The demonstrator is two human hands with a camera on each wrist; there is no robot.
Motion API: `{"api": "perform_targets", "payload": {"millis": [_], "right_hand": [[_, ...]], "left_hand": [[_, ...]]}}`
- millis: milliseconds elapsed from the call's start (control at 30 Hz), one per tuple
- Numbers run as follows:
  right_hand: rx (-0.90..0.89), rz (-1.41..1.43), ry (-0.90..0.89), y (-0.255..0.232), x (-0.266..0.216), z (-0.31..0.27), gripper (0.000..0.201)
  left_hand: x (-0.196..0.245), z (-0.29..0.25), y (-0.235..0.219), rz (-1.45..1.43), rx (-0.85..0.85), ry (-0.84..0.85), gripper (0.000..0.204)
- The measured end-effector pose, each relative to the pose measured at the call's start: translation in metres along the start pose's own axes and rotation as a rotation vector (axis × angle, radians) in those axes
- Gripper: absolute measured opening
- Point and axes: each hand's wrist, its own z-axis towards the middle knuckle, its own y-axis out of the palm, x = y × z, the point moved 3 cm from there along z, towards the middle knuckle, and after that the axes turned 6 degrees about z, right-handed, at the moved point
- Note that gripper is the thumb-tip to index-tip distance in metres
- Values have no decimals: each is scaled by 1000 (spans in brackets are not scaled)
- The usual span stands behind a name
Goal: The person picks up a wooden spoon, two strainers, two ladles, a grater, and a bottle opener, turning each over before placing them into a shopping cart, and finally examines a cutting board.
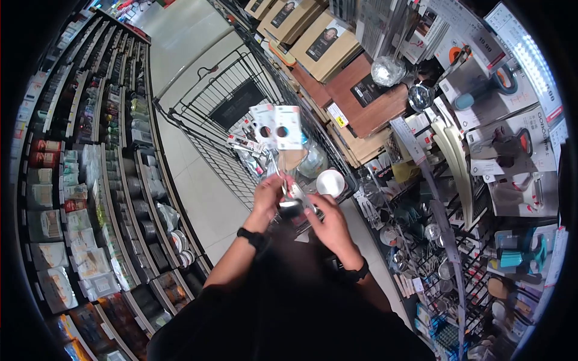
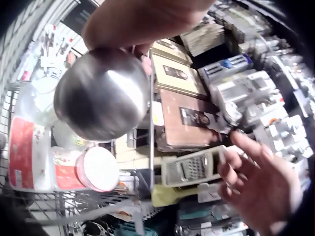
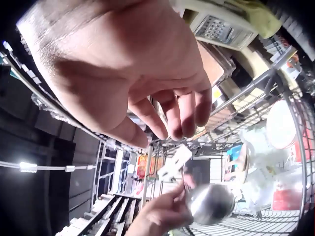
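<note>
A steel ladle with a round, shiny bowl (image 2: 103, 96) is in my left hand (image 1: 270, 195), whose fingers grip it by the handle over the shopping cart (image 1: 201, 114). Seen from the head, the bowl lies between the two hands. Two white cards (image 1: 288, 127) with round dark spots show just beyond the left hand. My right hand (image 1: 332, 225) hovers to the right of the ladle, fingers loosely bent and apart. Nothing shows between those fingers in the right wrist view. Inside the cart lie a white tub (image 2: 100, 168) and red-and-white packages (image 2: 29, 152).
Along the right runs a rack with boxed cutting boards (image 1: 367, 96), a grater (image 2: 189, 169), scissors (image 1: 490, 90) and hanging utensils. Shelves of packaged goods (image 1: 90, 198) line the left side. Tiled floor (image 1: 205, 204) lies between them and the cart.
</note>
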Motion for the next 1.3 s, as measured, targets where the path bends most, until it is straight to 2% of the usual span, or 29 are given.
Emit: {"api": "perform_targets", "payload": {"millis": [67,100,167,200,267,300,333,400,467,533,567,600,667,733,767,800,867,933,967,1067,1100,1167,1233,1300], "right_hand": [[54,32,48,-5,20,-3,29],[91,17,50,-9,32,-6,26],[146,94,208,-21,35,-15,24],[174,79,300,-27,35,-19,24],[273,64,323,-32,52,-33,24],[296,66,367,-34,65,-41,25],[306,54,367,-34,63,-45,25],[347,-49,416,-29,56,-52,25],[350,-95,463,-17,49,-54,24],[364,-12,517,0,52,-61,24],[353,-15,539,8,48,-61,25],[368,-21,555,16,45,-62,25],[349,-41,648,32,43,-68,25],[364,-52,679,45,44,-78,25],[361,-72,710,51,44,-82,25],[359,-89,741,57,44,-86,25],[378,-80,764,67,53,-100,25],[406,-33,866,77,57,-112,25],[422,15,873,83,58,-115,26],[429,71,844,97,68,-121,27],[396,66,885,99,63,-115,26],[379,10,857,102,62,-107,25],[382,-8,837,101,58,-99,25],[379,-5,828,101,55,-92,25]], "left_hand": [[-17,53,-50,-58,119,45,14],[-33,88,-81,-51,111,33,14],[-62,145,-144,-78,246,51,16],[-63,156,-155,-74,232,39,16],[-68,175,-178,-160,337,-99,14],[-121,238,-223,-351,332,-65,9],[-118,248,-222,-356,319,-71,9],[-108,251,-216,-225,355,-184,8],[-85,254,-210,-205,337,-182,12],[-50,258,-201,30,209,-163,15],[-44,271,-202,94,223,-174,16],[-45,286,-205,39,235,-193,15],[-44,317,-222,154,158,-182,15],[-31,323,-216,17,286,-327,15],[-27,325,-217,80,198,-304,14],[-40,349,-232,61,128,-286,16],[-44,356,-235,13,110,-293,31],[-42,352,-233,49,70,-357,35],[-39,348,-233,71,43,-401,40],[-66,374,-250,8,31,-413,52],[-68,377,-252,36,29,-412,53],[-57,368,-248,86,-13,-436,51],[-65,375,-258,75,-48,-439,50],[-67,379,-264,-3,-110,-341,52]]}}
